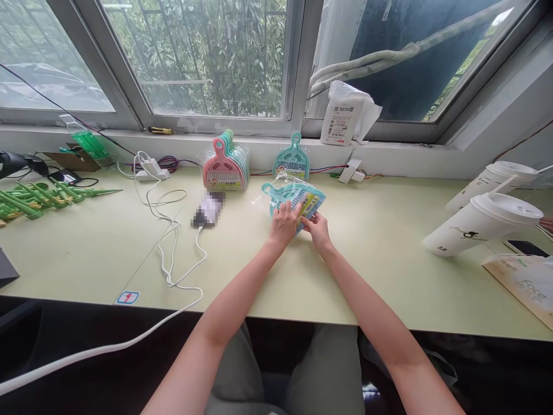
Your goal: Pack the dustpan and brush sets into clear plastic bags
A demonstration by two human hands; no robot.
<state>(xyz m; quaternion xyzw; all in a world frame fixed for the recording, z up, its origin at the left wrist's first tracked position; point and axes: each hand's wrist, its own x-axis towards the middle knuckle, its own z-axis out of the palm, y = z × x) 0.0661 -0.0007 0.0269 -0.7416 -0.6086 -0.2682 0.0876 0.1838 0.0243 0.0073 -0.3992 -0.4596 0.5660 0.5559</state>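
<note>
A teal dustpan-and-brush set (276, 197) in clear plastic wrap, with a yellow and blue label, is tilted over the table in front of me. My left hand (284, 223) lies on its near left side, with the fingers bent over the label. At the lower right edge, my right hand (318, 229) pinches the set between thumb and fingers. Part of the dustpan is hidden behind my left hand. Just beyond it, another wrapped teal dustpan set (295, 158) leans against the sill wall.
Left of that stands a row of wrapped dustpan sets (223, 173), pink in front. A phone (208, 208) lies on the table with a white cable (173, 253). White cups (479, 222) and a tissue pack (522, 282) are at right; green plastic pieces (43, 199) are at left.
</note>
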